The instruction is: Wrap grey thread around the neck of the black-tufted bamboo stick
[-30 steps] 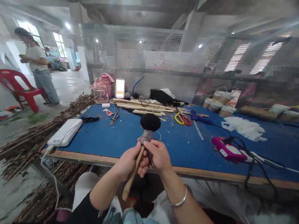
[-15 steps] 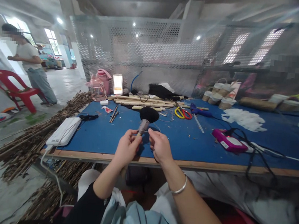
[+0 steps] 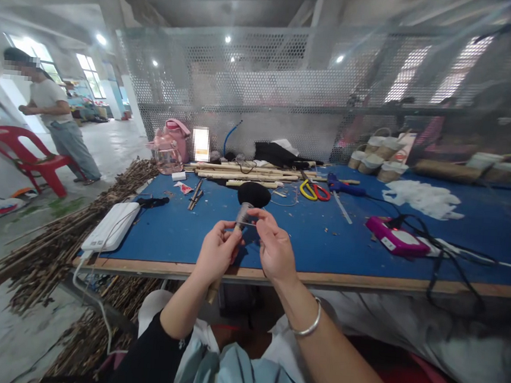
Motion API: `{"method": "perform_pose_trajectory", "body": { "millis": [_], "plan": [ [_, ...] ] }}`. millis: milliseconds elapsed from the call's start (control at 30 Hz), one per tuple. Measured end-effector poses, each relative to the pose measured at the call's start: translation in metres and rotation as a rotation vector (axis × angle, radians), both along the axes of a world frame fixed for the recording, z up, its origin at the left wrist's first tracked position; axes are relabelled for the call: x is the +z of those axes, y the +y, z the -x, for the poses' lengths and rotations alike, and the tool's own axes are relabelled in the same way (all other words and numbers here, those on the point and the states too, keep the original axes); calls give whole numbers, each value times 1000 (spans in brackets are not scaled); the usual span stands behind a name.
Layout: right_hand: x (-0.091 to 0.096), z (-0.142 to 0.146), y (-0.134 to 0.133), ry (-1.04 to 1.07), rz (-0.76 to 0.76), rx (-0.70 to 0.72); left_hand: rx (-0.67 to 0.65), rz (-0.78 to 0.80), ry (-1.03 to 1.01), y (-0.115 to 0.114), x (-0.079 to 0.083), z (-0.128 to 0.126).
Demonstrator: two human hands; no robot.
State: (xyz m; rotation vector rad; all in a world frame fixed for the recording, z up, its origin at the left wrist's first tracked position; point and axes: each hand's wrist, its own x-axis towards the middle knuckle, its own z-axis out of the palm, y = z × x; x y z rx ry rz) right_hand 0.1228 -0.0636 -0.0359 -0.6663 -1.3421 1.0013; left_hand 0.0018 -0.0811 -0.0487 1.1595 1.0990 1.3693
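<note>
My left hand (image 3: 216, 253) is closed round the wooden handle of a brush (image 3: 252, 197) with a round black head and a grey wrapped neck, held upright over the near edge of the blue table (image 3: 331, 252). My right hand (image 3: 273, 246) pinches at the grey neck just below the black head, seemingly on a thin thread. The handle's lower end pokes out below my left fist. A silver bangle is on my right wrist.
On the table lie bamboo sticks (image 3: 243, 175), yellow and red scissors (image 3: 311, 190), a blue glue gun (image 3: 345, 188), a pink device (image 3: 397, 239) with black cables, a white power bank (image 3: 111, 232) and a pink bottle (image 3: 170, 148). Twig bundles (image 3: 44, 250) lie left; a person (image 3: 56, 120) stands by a red chair (image 3: 21, 156).
The brush has been lowered and tipped away from me over the table edge. My right hand let go of the neck, drew apart, then returned to pinch there. The view shifted slightly.
</note>
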Motion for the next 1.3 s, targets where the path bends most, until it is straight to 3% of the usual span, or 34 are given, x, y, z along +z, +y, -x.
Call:
{"method": "perform_pose_trajectory", "body": {
  "millis": [133, 300, 433, 533, 633, 867, 1067, 1200, 1300],
  "plan": [
    [9, 5, -2, 155, 95, 206, 7, 3, -36, -3, 1, -2],
    [6, 8, 6, 360, 217, 135, 19, 41, -251, -2, 6, 5],
    [1, 9, 9, 301, 362, 110, -26, 90, -462, 2, 9, 18],
    [1, 8, 8, 267, 529, 250, -80, 174, -597, 3, 12, 25],
    [3, 5, 8, 256, 594, 345, -144, 283, -680, 0, 14, 28],
    [-2, -3, 16, 213, 523, 66, -365, 162, -477, -20, 12, 16],
    [-15, -4, 16, 25, 376, -13, -297, 243, -510, -16, 19, 6],
    [-17, -4, 18, -32, 355, -37, -268, 153, -232, -9, 28, 4],
    [-12, -8, 24, 2, 356, -49, -176, 10, 160, -9, 38, 7]
  ]
}}
